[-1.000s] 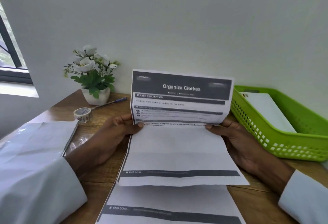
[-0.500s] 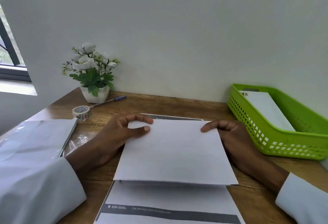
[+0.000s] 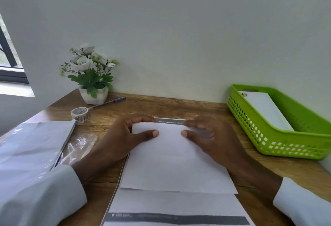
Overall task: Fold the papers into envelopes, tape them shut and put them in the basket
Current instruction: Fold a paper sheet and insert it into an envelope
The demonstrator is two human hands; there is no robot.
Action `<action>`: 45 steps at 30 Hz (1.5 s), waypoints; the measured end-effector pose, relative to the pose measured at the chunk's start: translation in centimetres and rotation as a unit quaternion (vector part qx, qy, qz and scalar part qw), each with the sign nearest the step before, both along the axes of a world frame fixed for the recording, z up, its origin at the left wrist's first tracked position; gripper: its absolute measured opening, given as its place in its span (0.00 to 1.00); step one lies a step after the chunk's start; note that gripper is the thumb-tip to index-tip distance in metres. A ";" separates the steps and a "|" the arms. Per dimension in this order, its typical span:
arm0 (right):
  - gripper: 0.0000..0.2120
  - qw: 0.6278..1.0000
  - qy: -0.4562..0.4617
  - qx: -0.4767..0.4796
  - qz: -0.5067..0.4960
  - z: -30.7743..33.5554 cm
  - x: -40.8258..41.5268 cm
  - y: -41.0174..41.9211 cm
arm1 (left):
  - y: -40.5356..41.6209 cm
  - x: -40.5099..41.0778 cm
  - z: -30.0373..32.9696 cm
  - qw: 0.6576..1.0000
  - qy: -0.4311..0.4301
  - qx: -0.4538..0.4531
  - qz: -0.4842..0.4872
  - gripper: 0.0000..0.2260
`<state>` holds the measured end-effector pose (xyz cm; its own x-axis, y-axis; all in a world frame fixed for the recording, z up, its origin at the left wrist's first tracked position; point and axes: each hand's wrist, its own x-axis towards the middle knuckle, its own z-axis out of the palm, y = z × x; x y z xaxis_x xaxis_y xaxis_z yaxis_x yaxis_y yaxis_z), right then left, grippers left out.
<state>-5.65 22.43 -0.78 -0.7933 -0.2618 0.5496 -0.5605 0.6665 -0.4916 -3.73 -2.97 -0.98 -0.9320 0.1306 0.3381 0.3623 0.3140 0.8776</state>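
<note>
I had the folded paper (image 3: pixel 175 154) lying flat on the wooden desk (image 3: pixel 188 105) just in front of me, on top of another printed sheet (image 3: pixel 179 206) whose grey bar showed below it near my chest; a strip of dark printed header peeked out beyond its far edge; I judged I was setting the fold, so both hands sat at that far edge to keep the flap from springing up; my left hand (image 3: pixel 125 139) had its fingers curled over the far left corner and its thumb pressed flat on the white face, pinching the sheet; my right hand (image 3: pixel 209 136) mirrored it at the far right corner, thumb on top, fingers over the edge and slightly blurred; the 2 thumbs lay near each other but apart; the paper showed its blank white back, smooth, its near edge straight and lying a little proud of the sheet beneath; it had no tape on it that I could see; the tape roll (image 3: pixel 80 114) waited to my left beside a pen (image 3: pixel 107 102) and a small potted plant (image 3: pixel 91 75), within reach for sealing; the green basket (image 3: pixel 268 136) stood to my right, well apart from my hands, with 1 white envelope (image 3: pixel 265 111) already inside; a stack of papers in plastic wrap (image 3: pixel 32 145) lay by my left sleeve.
</note>
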 end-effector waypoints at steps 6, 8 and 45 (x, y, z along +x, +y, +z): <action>0.14 0.998 -0.003 0.051 0.041 0.4 0.6 -0.9 | 0.8 0.2 0.0 0.999 0.026 0.023 0.015 0.07; 0.08 0.998 -0.025 0.013 0.057 0.5 0.5 -0.8 | 0.8 0.0 -0.2 0.999 0.011 0.046 0.012 0.07; 0.18 0.785 -0.407 -0.450 0.124 0.0 -1.1 2.6 | -0.2 -0.6 0.1 0.934 -0.205 0.287 -0.059 0.18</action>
<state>-6.71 25.07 -0.76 -0.9637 -0.2596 -0.0629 0.1265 -0.2361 -0.9635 -4.29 -3.14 -0.93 -0.9892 0.1467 0.0023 -0.0379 -0.2706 0.9619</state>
